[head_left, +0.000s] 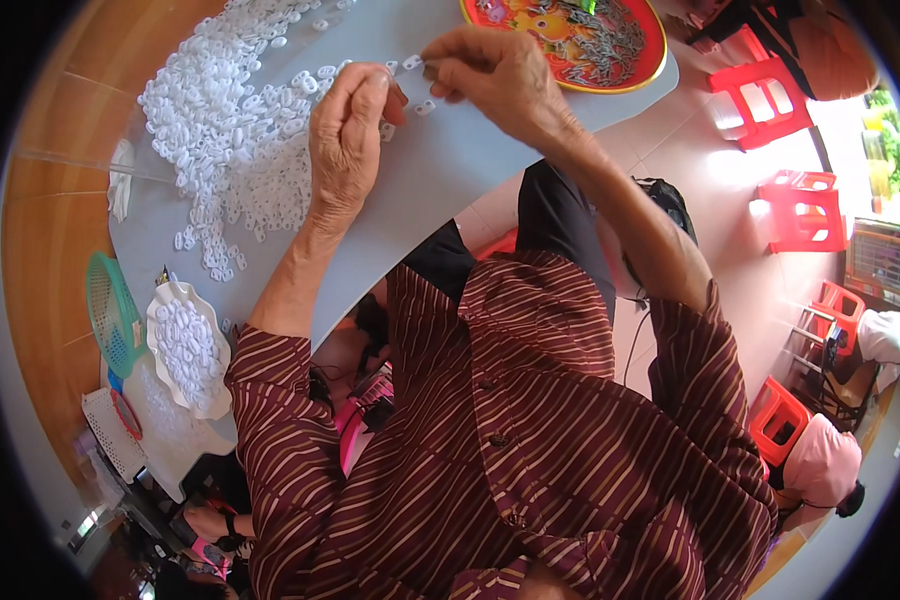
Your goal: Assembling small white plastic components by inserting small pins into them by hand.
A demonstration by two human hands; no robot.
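Note:
My left hand (345,140) is over the grey table (450,160) with its fingers curled closed. Whatever it pinches is too small to make out, though a white piece shows by its fingertips. To its right my right hand (495,80) has thumb and forefinger pressed together, and what lies between them I cannot tell. Loose white oval plastic pieces with holes (423,107) sit between the two hands. A large heap of the same white pieces (210,100) spreads to the left, reaching behind my left hand.
A red patterned round tray (660,50) at the far right holds many small metal pieces. At the lower left are a scalloped white dish (220,400) of white pieces and a green basket (105,310). Red stools (765,100) and other people (820,460) are beyond the table.

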